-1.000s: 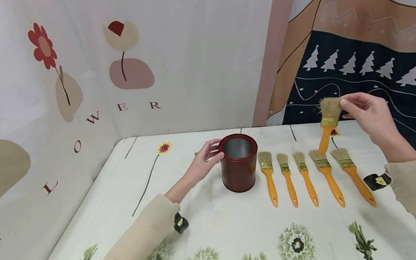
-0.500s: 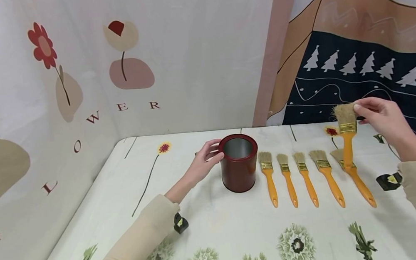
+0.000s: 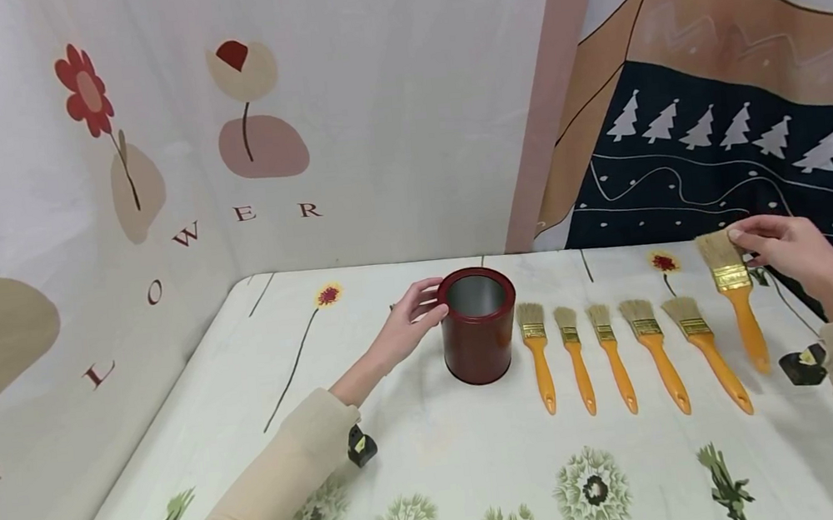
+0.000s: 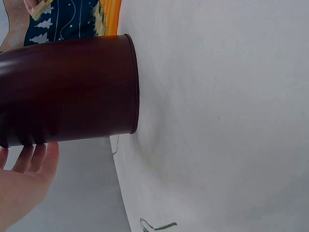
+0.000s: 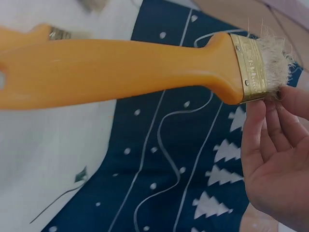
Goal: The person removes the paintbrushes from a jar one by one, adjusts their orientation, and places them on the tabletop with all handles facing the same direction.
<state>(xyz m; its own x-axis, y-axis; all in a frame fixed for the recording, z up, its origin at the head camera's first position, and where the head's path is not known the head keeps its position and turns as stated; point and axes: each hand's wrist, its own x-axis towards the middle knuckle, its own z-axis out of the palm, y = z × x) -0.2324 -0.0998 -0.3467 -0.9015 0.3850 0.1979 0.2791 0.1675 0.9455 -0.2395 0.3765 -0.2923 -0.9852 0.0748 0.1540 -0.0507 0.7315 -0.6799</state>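
A dark red metal can (image 3: 479, 346) stands upright with its open top showing a grey inside. My left hand (image 3: 413, 323) rests against its left side near the rim; in the left wrist view the fingertips (image 4: 50, 149) touch the can's wall. At the right, my right hand (image 3: 784, 248) pinches a wide paintbrush (image 3: 743, 308) by the edge of its bristles, the orange handle hanging down toward the table. The right wrist view shows thumb and fingers at the bristles, just beyond the brass ferrule (image 5: 251, 67).
Several orange-handled paintbrushes lie in a row right of the can, from a paintbrush (image 3: 536, 357) beside it to a wide paintbrush (image 3: 707, 353) nearest the held one. A white flowered cloth (image 3: 422, 477) covers the table. Printed curtains (image 3: 402, 111) hang behind.
My right hand has carried the paintbrush rightward and down, from above the row to its right end, and the handle has swung its lower end to the right. The left hand and can have stayed put.
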